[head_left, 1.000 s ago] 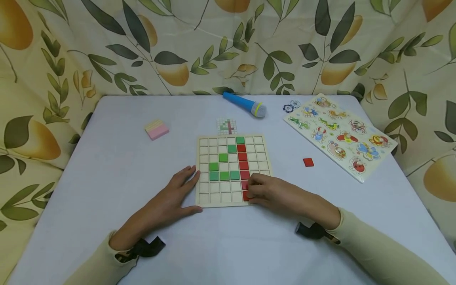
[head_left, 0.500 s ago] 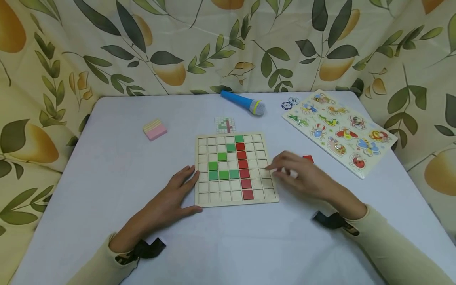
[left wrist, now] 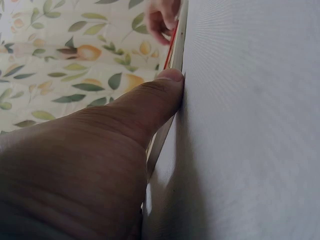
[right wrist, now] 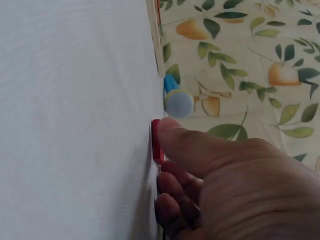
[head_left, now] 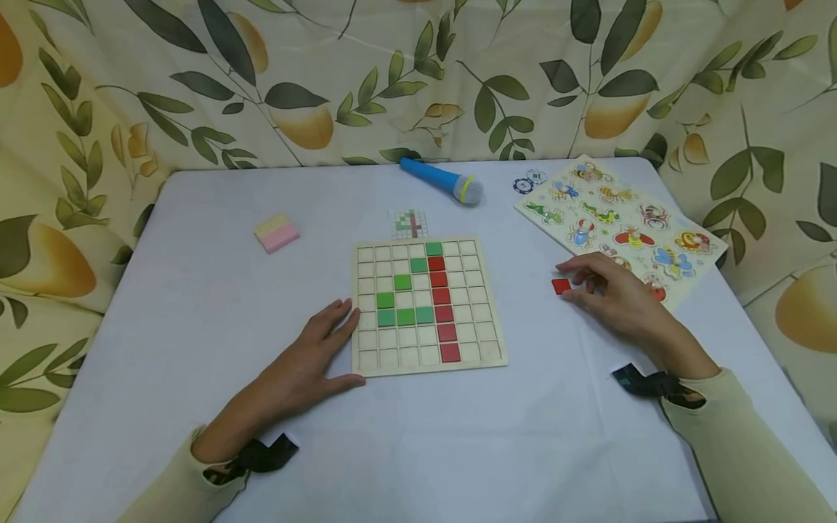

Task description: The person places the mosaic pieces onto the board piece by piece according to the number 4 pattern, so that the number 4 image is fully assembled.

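Note:
A square wooden grid board [head_left: 428,305] lies flat on the white table, with green tiles [head_left: 405,317] in a stepped pattern and a column of red tiles [head_left: 444,314]. My left hand [head_left: 294,363] rests at the board's left side, fingers extended along its edge and thumb at the near corner. In the left wrist view the left thumb [left wrist: 145,102] touches the board's edge. To the right of the board, my right hand [head_left: 617,301] is at a loose red tile [head_left: 561,287] flat on the table. Its thumb touches the tile, while the index fingertip is just beyond it.
Behind the board lies a small pattern card [head_left: 407,224]. A blue toy microphone [head_left: 441,180] and two round chips [head_left: 529,181] are farther back. An insect puzzle board [head_left: 628,218] lies at the right, partly under the right hand's view. Pink-and-yellow sticky notes [head_left: 277,233] lie left.
My right hand has left the lower end of the red column and moved right to the loose red tile. The left hand has stayed at the board. The head view has shifted slightly.

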The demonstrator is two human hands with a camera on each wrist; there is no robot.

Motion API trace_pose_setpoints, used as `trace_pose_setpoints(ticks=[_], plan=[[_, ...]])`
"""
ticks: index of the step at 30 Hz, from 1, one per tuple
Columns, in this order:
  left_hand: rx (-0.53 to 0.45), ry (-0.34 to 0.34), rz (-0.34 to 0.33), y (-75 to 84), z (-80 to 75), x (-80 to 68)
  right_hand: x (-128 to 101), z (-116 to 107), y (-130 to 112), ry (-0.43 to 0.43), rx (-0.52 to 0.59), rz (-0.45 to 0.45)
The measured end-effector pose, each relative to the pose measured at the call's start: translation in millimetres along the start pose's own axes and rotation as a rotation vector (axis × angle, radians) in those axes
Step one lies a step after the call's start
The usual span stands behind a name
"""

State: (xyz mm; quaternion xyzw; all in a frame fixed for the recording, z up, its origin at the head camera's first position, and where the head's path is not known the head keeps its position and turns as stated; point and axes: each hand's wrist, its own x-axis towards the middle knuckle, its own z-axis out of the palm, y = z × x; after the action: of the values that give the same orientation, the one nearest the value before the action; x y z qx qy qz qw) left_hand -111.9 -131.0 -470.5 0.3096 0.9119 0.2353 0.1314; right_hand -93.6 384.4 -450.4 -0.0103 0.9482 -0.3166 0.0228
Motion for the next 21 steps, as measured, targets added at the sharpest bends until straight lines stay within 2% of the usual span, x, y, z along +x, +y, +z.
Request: trace_pose_setpoints(ticks=[4,8,21], plan=[[-0.008,-0.006,-0.007,0.9,-1.3,-0.1,2,2,1,0.027,-0.047,-0.051],[-0.014,-0.010,-0.008,2.3,-1.8,-0.4,3,2,2,0.050,-0.095,-0.058],[-0.024,-0.016,-0.031,2.9,-0.8,-0.1,3,-1,-8,-0.027,-0.140,0.005]])
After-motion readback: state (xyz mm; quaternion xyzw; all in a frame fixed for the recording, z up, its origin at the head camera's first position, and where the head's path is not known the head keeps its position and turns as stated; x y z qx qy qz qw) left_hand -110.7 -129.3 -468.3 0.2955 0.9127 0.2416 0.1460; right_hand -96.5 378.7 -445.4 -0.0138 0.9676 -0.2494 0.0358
